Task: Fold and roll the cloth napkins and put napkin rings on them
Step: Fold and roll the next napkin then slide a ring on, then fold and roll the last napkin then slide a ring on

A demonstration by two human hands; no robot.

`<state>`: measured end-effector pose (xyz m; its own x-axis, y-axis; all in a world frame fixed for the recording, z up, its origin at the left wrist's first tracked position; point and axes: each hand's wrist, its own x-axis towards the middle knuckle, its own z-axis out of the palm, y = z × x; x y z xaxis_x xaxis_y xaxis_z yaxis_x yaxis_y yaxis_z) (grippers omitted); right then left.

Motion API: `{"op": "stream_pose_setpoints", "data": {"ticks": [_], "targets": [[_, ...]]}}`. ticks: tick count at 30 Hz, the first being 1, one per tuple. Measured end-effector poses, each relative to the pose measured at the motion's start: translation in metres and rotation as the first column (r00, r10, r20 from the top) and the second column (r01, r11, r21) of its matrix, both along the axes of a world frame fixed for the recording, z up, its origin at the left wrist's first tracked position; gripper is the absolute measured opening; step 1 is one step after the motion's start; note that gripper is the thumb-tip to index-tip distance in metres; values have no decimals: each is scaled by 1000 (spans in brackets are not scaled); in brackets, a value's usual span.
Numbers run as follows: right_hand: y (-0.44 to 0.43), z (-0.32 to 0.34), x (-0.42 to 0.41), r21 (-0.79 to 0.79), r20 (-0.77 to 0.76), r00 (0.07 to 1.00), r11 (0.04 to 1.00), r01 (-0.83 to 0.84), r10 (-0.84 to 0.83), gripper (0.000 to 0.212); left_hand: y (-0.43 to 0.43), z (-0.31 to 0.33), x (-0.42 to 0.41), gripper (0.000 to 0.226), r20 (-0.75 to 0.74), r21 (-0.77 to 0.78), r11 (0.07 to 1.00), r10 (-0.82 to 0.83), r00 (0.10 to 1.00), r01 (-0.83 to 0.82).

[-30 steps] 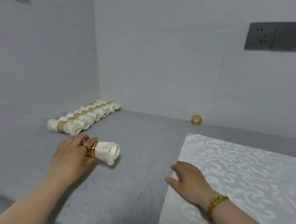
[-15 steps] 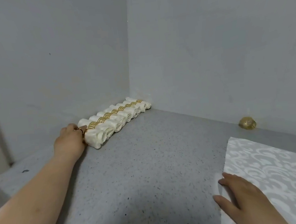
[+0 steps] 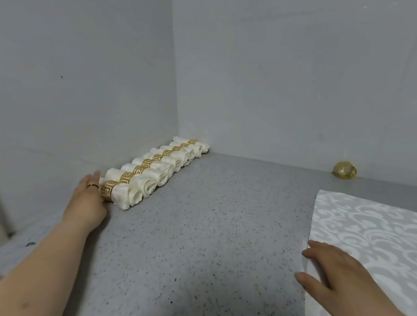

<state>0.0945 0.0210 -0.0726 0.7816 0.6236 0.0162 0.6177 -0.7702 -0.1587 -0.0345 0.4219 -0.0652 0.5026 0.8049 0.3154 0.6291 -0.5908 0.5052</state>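
The left hand (image 3: 86, 204) has an open grip, with straight fingers resting against the gold napkin ring (image 3: 108, 191) of the nearest rolled napkin (image 3: 122, 195). This roll closes a row of rolled napkins (image 3: 169, 162) that lies on the speckled grey desk (image 3: 210, 234) and runs along the left wall (image 3: 67, 95) into the corner. Each white roll lies crosswise to the row, banded at mid-length, its spiral end facing away from that wall. The right hand (image 3: 343, 275) has its grip flat and open on the edge of a flat napkin (image 3: 390, 229) with a white damask pattern. A loose ring (image 3: 344, 170) lies against the far wall.
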Motion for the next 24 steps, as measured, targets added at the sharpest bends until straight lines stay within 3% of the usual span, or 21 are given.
{"op": "stream_pose_setpoints", "data": {"ticks": [3,7,9,12,14,18,20,24], "targets": [[-2,0,-2,71,-34,998,997,-43,46,116,-19,-1,-12,62,43,5,1000,-14,999,14],[-11,2,-4,342,-82,994,939,-38,70,51,-83,5,-16,47,18,79,986,-146,989,144],[-18,6,-6,464,-123,990,886,-9,75,33,-131,11,-13,39,11,57,961,-272,962,271],[-27,10,-13,514,-128,988,858,-10,88,30,-200,16,-13,18,66,-63,824,-560,826,563],[-50,12,-21,480,-96,990,876,-42,100,33,-249,22,-16,5,117,-230,640,-730,673,734],[-101,17,-40,409,-142,979,909,-78,147,36,-313,15,-17,15,75,-376,279,-941,329,884],[-132,20,-50,417,-172,975,907,-54,137,33,-332,9,-14,23,18,-359,233,-966,256,904],[-193,25,-77,403,-327,933,915,-8,152,31,-351,-3,-4,36,18,-340,252,-962,274,906]]}}
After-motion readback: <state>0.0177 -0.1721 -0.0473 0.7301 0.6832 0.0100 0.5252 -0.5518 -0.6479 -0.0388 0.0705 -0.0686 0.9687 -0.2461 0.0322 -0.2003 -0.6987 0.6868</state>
